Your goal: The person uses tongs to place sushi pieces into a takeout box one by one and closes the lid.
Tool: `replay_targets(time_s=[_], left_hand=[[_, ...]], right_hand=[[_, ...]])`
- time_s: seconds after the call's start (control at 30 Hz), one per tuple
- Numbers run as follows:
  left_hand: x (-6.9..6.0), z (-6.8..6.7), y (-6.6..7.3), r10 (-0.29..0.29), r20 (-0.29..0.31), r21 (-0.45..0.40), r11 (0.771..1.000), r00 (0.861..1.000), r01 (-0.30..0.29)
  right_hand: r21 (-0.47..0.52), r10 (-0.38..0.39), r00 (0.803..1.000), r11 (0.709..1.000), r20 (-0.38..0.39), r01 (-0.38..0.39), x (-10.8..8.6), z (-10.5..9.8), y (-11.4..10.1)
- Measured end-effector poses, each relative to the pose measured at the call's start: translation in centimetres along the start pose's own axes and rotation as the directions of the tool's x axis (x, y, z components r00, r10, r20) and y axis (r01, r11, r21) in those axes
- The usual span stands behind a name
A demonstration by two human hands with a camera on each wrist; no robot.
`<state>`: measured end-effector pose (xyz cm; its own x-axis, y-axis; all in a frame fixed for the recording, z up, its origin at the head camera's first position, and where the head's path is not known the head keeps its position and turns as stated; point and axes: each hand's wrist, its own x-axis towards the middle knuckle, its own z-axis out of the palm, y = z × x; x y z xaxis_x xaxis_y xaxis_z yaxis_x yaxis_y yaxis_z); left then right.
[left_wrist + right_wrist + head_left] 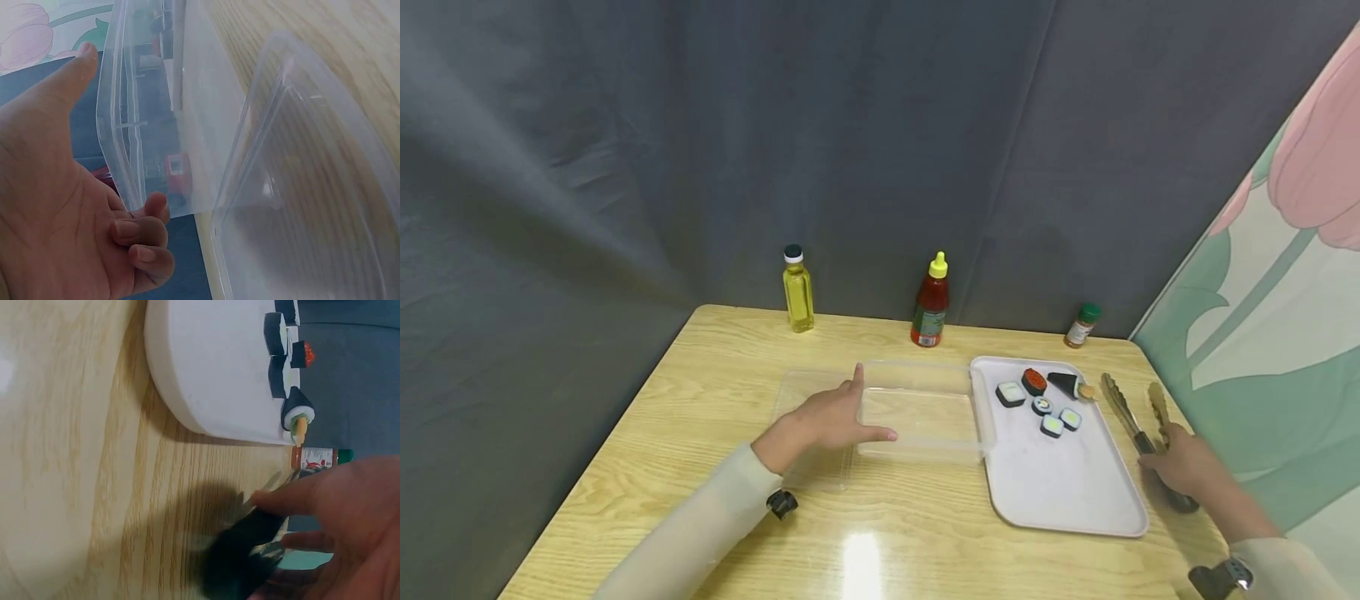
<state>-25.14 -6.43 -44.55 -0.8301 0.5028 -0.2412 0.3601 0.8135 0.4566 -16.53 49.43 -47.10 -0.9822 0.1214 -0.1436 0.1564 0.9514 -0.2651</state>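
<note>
Tray holds six sushi. Left hand, fingers spread, beside clear box; right hand gripping tongs.

Along the wooden tabletop's far edge, an oil bottle, a sauce bottle and — by the far right corner — a spice jar are standing. A clear box and lid are lying near the middle, a tray towards the right edge, tongs beside it.

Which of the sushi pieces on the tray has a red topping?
The dark-sided sushi piece near the tray's far edge, between the large white-topped piece and the dark cone-shaped piece. No other piece there has a red top.
</note>
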Motion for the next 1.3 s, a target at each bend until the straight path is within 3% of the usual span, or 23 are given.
replay_targets(time_s=[0.23,0.47,0.77,1.07,1.3], left_hand=[[0.4,0.3,0.0,0.002,-0.011,0.018,1.000,1.000,-0.002],[0.3,0.6,0.2,-0.016,-0.008,0.025,1.000,1.000,0.016],[0.4,1.0,0.4,-0.058,-0.007,-0.004,0.998,0.998,0.058],[0.3,1.3,0.7,-0.080,-0.021,0.020,0.997,0.997,0.081],[0.4,1.3,0.8,-0.067,-0.025,-0.007,0.998,0.997,0.067]], right_hand=[[0.026,0.014,0.996,1.000,-0.093,-0.012,-0.9,-1.0,-0.3],[0.019,-0.092,0.987,0.995,-0.133,0.095,-1.3,-1.9,-1.1],[-0.051,-0.180,0.966,0.983,-0.187,0.174,-1.2,-1.6,-2.2],[-0.078,-0.161,0.976,0.985,-0.146,0.151,-1.2,-0.9,-2.4],[-0.126,-0.177,0.963,0.980,-0.205,0.153,-0.9,-1.2,-2.1]])
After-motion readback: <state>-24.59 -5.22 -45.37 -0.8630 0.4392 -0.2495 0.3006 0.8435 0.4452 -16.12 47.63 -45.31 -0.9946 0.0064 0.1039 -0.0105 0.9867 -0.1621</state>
